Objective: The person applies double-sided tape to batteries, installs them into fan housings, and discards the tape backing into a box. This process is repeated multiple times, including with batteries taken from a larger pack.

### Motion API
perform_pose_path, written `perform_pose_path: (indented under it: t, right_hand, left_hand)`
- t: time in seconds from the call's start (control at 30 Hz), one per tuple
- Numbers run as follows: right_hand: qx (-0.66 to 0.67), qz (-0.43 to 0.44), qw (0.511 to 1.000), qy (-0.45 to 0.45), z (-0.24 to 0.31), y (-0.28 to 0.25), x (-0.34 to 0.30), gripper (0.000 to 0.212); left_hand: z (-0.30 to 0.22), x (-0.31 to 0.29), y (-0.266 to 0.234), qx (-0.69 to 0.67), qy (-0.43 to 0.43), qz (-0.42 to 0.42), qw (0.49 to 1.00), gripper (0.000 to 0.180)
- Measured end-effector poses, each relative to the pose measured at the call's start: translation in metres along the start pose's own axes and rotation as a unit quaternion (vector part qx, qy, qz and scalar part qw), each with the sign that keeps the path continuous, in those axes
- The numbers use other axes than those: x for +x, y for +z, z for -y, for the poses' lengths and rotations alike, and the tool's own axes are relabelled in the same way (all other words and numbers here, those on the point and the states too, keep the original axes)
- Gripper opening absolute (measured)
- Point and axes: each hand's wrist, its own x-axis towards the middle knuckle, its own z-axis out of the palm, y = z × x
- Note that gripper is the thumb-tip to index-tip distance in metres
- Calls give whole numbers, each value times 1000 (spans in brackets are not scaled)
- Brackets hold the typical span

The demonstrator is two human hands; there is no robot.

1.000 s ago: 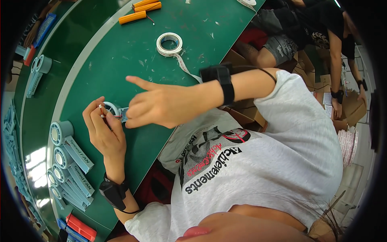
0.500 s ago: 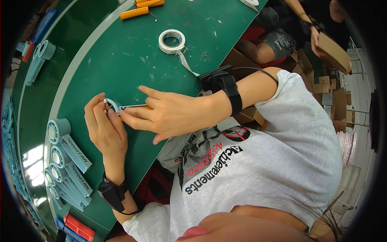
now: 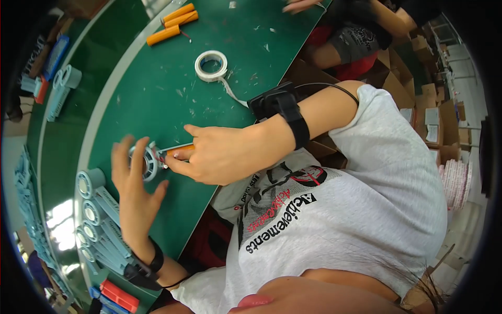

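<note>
A light blue handheld fan part (image 3: 150,166) with a round ring lies between my hands above the green table. An orange cylindrical battery (image 3: 180,149) sits along its handle, and thin red wires with a small white plug show beside the ring. My right hand (image 3: 214,156) is closed at the handle, its fingertips pinched by the battery and plug; its palm hides most of the handle. Around the ring's left side is my left hand (image 3: 137,193), fingers spread, thumb apart and fingertips blurred. Whether it touches the ring I cannot tell.
A white tape roll (image 3: 210,66) with a loose strip lies beyond my right hand. Several orange batteries (image 3: 163,35) rest at the far edge. Light blue fans (image 3: 107,209) line up left of my left forearm, near a red tool (image 3: 119,296). Another person's hand (image 3: 300,5) is at the top.
My left hand has let go of the white plug and spread its fingers. More of the fan ring shows, and my right fingertips are now by the plug. The view has shifted slightly.
</note>
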Motion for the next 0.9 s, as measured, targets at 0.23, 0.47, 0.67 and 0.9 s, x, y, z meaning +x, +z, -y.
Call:
perform_pose_path:
  t: [0.23, 0.47, 0.67, 0.9]
  right_hand:
    - [256, -137, 952, 97, -57, -32, -5, 51]
    - [381, -163, 877, 244, -148, -53, 48, 44]
    - [340, -203, 850, 346, -257, -40, 124, 44]
    - [249, -226, 865, 372, -319, 30, 173, 40]
  left_hand:
    - [-2, 57, -31, 116, -81, 93, 986, 63]
    - [225, 197, -141, 232, -83, 15, 969, 97]
    - [312, 242, -102, 453, -262, -11, 852, 119]
    - [258, 243, -85, 312, -352, 8, 882, 94]
